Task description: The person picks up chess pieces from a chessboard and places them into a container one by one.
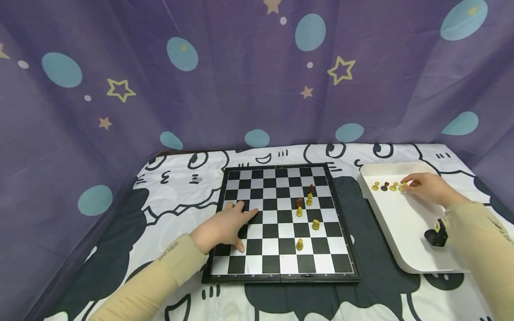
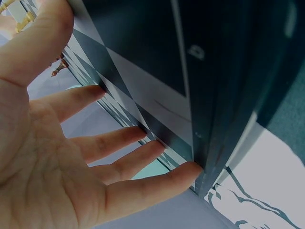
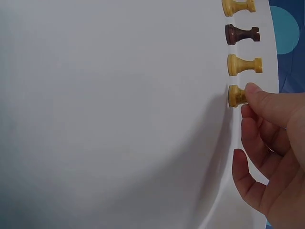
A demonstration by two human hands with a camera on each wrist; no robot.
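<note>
My right hand (image 1: pixel 427 189) pinches a yellow chess piece (image 3: pixel 236 96) between thumb and fingers at the far end of the white tray (image 1: pixel 409 249). The thumb hides that piece's top. In the right wrist view it lines up with a yellow rook (image 3: pixel 245 65), a dark brown rook (image 3: pixel 242 34) and another yellow one (image 3: pixel 238 6). With fingers spread, my left hand (image 1: pixel 225 227) rests at the left side of the chessboard (image 1: pixel 286 229); its little fingertip (image 2: pixel 193 171) is at the board's edge in the left wrist view.
On the board's right half stand several yellow pieces (image 1: pixel 299 244) and two dark brown ones (image 1: pixel 299 202). A black object (image 1: pixel 437 234) shows beside the right sleeve, over the tray. A patterned cloth (image 1: pixel 180 187) lies underneath, and a purple curtain (image 1: pixel 225 102) hangs behind.
</note>
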